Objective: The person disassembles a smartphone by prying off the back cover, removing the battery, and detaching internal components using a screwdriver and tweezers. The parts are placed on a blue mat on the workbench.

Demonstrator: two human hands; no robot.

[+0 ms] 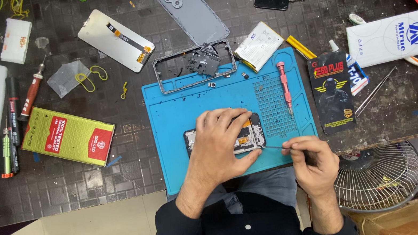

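Down on the blue silicone repair mat (186,109), the left hand (221,137) lies flat with fingers spread over an opened black smartphone (250,132), pressing it in place near the mat's front edge. Just beside it, the right hand (312,159) pinches thin metal tweezers (273,147), whose tip touches the phone's right end. Further back on the mat rest a pink-handled screwdriver (283,79) and a grey phone frame (194,65); a white screen panel (115,40) lies well apart on the dark bench
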